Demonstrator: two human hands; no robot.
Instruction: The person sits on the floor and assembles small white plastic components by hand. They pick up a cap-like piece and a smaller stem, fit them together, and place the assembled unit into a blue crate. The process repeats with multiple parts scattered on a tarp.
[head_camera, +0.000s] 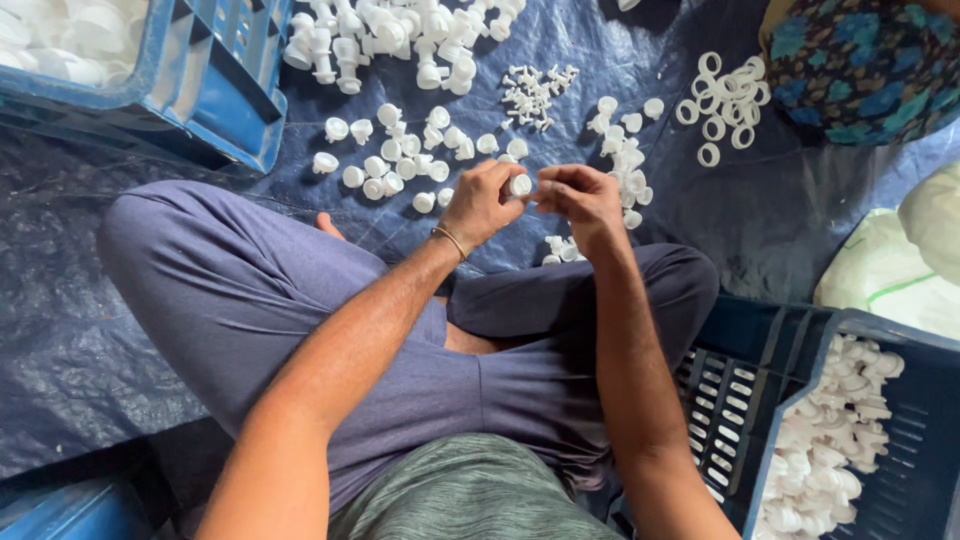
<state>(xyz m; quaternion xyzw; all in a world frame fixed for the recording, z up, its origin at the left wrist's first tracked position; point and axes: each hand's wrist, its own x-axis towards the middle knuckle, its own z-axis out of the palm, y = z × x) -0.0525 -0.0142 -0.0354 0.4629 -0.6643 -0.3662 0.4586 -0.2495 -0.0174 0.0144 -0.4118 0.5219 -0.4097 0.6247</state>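
Seated cross-legged on a dark blue tarpaulin (700, 215), we hold a small white plastic cap (520, 184) above the lap. Our left hand (482, 203) grasps the cap between thumb and fingers; our right hand (580, 198) meets it with fingertips pinched, though whether it holds a part of its own we cannot tell. A dark blue crate (800, 350) at our right knee contains a heap of white plastic pieces (830, 440). A lighter blue crate (215, 90) at upper left holds more white pieces (70, 40). Loose caps (400, 155), white rings (725, 105) and small stemmed parts (535, 92) lie scattered on the tarpaulin ahead.
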